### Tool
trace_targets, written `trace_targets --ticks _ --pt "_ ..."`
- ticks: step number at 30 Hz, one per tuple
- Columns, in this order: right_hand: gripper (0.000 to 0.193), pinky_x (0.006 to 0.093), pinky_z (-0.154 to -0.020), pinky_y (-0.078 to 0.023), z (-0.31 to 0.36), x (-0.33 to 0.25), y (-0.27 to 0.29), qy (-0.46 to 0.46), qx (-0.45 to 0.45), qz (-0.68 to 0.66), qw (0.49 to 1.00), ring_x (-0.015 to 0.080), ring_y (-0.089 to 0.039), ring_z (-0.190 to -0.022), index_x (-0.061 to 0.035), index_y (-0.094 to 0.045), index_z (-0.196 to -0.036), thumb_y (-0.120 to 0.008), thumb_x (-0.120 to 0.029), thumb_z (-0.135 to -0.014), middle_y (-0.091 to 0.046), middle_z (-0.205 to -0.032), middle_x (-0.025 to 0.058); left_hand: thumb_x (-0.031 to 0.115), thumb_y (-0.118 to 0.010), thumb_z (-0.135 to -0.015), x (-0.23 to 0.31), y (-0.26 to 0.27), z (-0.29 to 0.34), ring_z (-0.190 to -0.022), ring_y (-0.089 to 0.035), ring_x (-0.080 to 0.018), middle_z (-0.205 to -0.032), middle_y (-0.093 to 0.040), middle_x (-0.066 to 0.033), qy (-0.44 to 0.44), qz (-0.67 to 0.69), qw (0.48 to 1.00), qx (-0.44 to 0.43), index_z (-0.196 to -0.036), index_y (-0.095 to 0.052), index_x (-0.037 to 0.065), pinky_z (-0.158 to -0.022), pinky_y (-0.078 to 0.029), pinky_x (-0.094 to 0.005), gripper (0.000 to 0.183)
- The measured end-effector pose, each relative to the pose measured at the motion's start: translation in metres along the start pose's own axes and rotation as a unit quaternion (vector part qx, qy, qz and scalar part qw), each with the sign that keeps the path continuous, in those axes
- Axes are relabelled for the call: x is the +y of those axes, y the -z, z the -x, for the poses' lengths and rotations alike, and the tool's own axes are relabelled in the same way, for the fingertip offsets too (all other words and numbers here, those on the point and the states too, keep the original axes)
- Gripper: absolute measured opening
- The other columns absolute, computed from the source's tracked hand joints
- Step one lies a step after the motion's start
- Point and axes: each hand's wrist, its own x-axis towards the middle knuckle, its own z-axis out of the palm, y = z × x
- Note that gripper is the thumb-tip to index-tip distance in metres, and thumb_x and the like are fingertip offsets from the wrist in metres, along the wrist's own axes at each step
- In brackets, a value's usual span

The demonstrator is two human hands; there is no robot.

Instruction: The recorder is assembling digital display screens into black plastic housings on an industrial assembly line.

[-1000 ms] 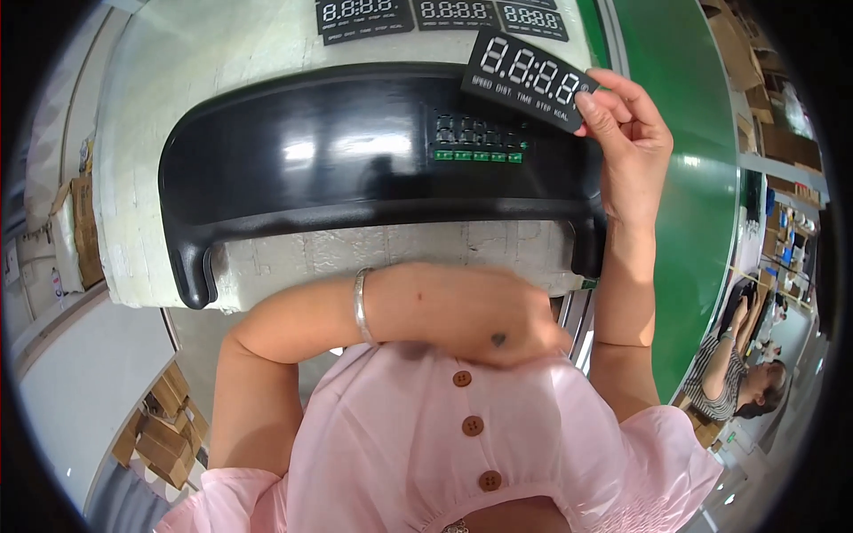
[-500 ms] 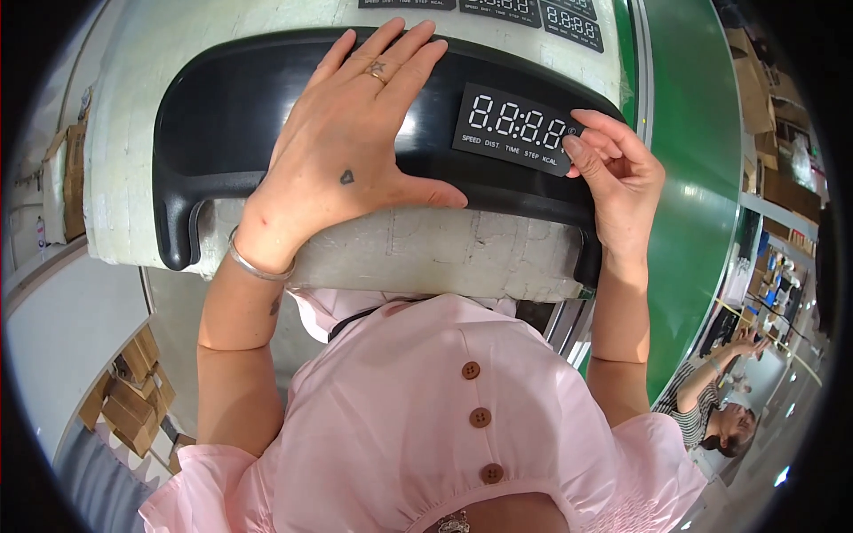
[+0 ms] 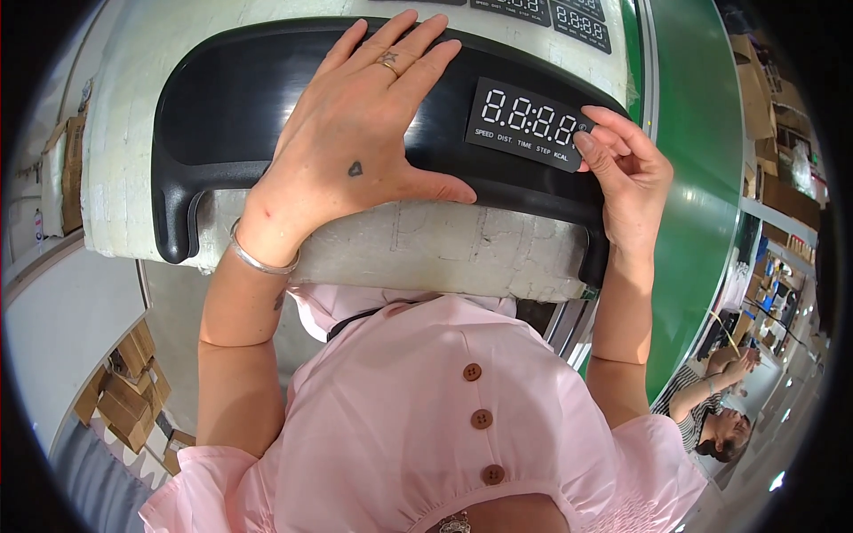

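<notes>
A long, glossy black plastic console cover (image 3: pixel 231 98) with a short leg at each end lies across the padded surface in front of me. My left hand (image 3: pixel 355 133) rests on its middle, fingers spread and thumb stretched toward the right. Near the cover's right end is a dark display label (image 3: pixel 524 124) with white digit shapes and small lettering. My right hand (image 3: pixel 626 164) pinches the label's right edge between thumb and fingers. The label lies over the cover, slightly tilted; whether its underside touches everywhere I cannot tell.
More dark display labels (image 3: pixel 580 25) lie beyond the cover on the pale, plastic-wrapped work surface (image 3: pixel 418 244). A green belt or tabletop (image 3: pixel 689 240) runs along the right. Cardboard boxes (image 3: pixel 129 400) stand at lower left. Another person (image 3: pixel 711 404) in stripes works at far right.
The view has shifted slightly, so the cover, label and both hands appear a little farther right. My grips look the same. The other person's hands have moved.
</notes>
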Motion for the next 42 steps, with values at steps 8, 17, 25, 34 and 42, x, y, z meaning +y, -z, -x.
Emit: trace_targets --ticks 8,17,25,34,42 --pt "0.026 0.0199 -0.059 -0.053 -0.0008 0.0000 -0.0014 -0.001 0.001 0.002 1.000 0.0046 -0.059 -0.071 -0.0018 -0.069 -0.104 -0.071 0.004 -0.078 -0.067 -0.085 0.0025 0.055 -0.079 -0.053 -0.0010 0.0010 -0.0001 -0.133 -0.038 -0.0299 -0.142 -0.043 -0.0103 0.001 0.002 1.000 -0.001 -0.133 -0.047 0.004 -0.111 -0.025 -0.0460 0.100" --pt "0.027 0.0195 -0.059 -0.053 -0.0011 0.0008 -0.0014 0.000 0.001 0.012 1.000 0.0046 -0.059 -0.071 -0.0024 -0.069 -0.104 -0.071 0.003 -0.078 -0.066 -0.083 0.0019 0.055 -0.079 -0.053 -0.0030 -0.0005 0.0006 -0.134 -0.037 -0.0298 -0.142 -0.043 -0.0100 0.004 0.001 1.000 -0.007 -0.132 -0.048 0.004 -0.111 -0.024 -0.0453 0.099" --pt "0.026 0.0195 -0.059 -0.052 -0.0010 -0.0029 -0.0015 -0.027 -0.001 0.021 0.999 0.0054 -0.058 -0.070 -0.0021 -0.069 -0.105 -0.070 0.003 -0.079 -0.066 -0.084 0.0022 0.054 -0.079 -0.054 -0.0049 0.0008 0.0025 -0.135 -0.035 -0.0298 -0.143 -0.041 -0.0102 0.025 0.019 0.999 -0.038 -0.133 -0.046 0.003 -0.112 -0.023 -0.0453 0.099" --pt "0.028 0.0198 -0.061 -0.052 -0.0005 -0.0063 -0.0014 -0.054 -0.007 0.034 0.998 0.0057 -0.058 -0.072 -0.0023 -0.067 -0.108 -0.070 0.002 -0.080 -0.066 -0.084 0.0030 0.056 -0.078 -0.054 -0.0038 0.0023 0.0004 -0.137 -0.031 -0.0298 -0.145 -0.038 -0.0104 0.039 0.013 0.997 -0.069 -0.135 -0.045 0.003 -0.113 -0.021 -0.0461 0.102" --pt "0.029 0.0196 -0.061 -0.051 -0.0009 -0.0062 -0.0016 -0.062 -0.012 0.025 0.998 0.0057 -0.058 -0.071 -0.0017 -0.066 -0.109 -0.069 0.002 -0.081 -0.066 -0.084 0.0025 0.057 -0.078 -0.053 -0.0049 0.0028 -0.0001 -0.136 -0.031 -0.0312 -0.145 -0.038 -0.0117 0.037 0.011 0.996 -0.078 -0.134 -0.045 0.005 -0.112 -0.021 -0.0466 0.102"
